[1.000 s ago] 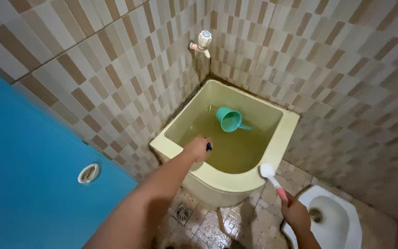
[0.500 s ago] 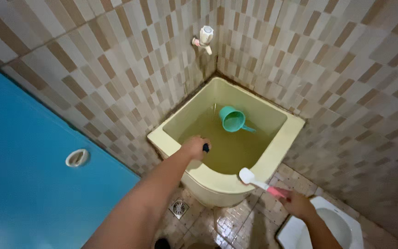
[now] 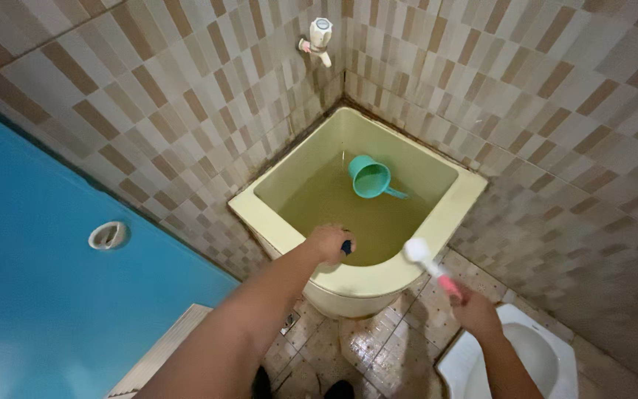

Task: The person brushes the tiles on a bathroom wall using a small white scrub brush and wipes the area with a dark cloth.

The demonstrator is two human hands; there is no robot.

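Right hand (image 3: pixel 474 310), nearest, fist closed round pink handle of brush (image 3: pixel 428 262); white head has swung up from half a second earlier, now raised just beside tub rim (image 3: pixel 348 284). Left hand (image 3: pixel 330 242) stays closed on small dark blue object (image 3: pixel 346 247) over same rim. Beyond both grips: teal dipper (image 3: pixel 371 177) floating on murky water. Farthest: wall tap (image 3: pixel 319 37). Judgement: brush readied for rim.

No packages, labels, signs or screens show here. The tiled walls, blue door and floor carry none — nothing printed anywhere.
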